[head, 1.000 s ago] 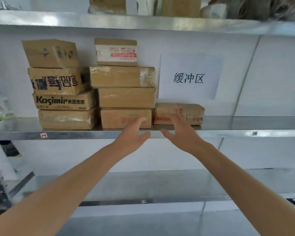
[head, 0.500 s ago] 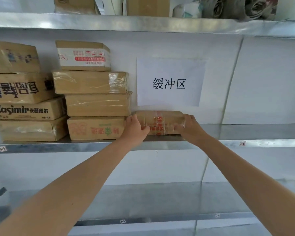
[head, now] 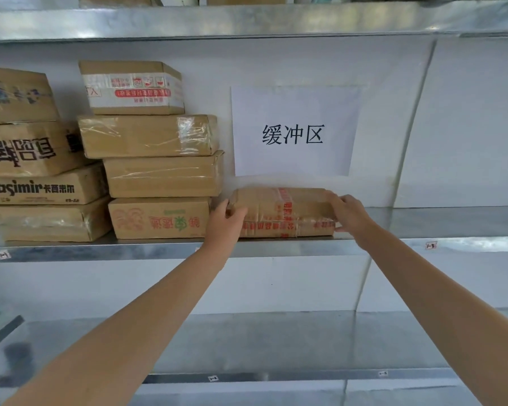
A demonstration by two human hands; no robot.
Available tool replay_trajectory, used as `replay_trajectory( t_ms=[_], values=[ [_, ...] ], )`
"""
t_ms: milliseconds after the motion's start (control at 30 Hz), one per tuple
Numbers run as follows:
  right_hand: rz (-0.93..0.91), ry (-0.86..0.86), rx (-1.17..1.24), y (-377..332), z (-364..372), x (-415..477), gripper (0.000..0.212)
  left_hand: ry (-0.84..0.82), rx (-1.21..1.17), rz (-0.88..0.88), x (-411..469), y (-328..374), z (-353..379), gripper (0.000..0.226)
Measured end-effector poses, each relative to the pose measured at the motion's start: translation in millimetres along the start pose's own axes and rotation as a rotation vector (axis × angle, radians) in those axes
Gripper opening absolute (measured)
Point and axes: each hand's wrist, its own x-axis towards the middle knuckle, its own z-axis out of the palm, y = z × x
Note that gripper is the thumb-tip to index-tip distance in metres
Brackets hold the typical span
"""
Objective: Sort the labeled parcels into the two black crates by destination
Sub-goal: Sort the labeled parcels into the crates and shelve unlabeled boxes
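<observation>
My left hand (head: 225, 221) grips the left end of a taped brown parcel (head: 282, 208), and my right hand (head: 351, 215) grips its right end. It sits on the metal shelf (head: 440, 222), below the paper sign (head: 294, 112), just beside a stack of cartons (head: 159, 177).

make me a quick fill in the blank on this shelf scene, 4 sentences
1. The left hand and the right hand hold the taped parcel by its two ___.
2. The white paper sign above it bears ___ black characters.
3. The stack of boxes just left of the parcel is ___ boxes high.
4. The Kasimir box lies ___ from the bottom of the far-left stack.

Missing words: ends; three; four; second
</observation>
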Motion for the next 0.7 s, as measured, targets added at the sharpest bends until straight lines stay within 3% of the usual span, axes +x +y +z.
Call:
replay_trajectory(
  t_ms=[33,200,267,367,700],
  values=[
    [-0.004,0.01,0.002,3,-4,-3,0.05,0.008,-0.014,0.001,-5,0,-2,0.017],
    [-0.035,0.008,0.145,7,-18,-29,0.035,0.066,-0.134,-0.069,-16,-3,-11,0.032],
    [-0.07,0.012,0.2,10,-24,-44,0.03,0.107,-0.202,-0.075,-18,-4,-16,0.024],
    [-0.138,-0.013,0.231,28,-36,-61,0.031,0.123,-0.219,-0.027,-32,-10,-19,0.013],
    [-0.32,0.02,0.248,30,-64,-89,0.04,0.056,-0.415,0.147,-57,-8,-13,0.021]
  ],
)
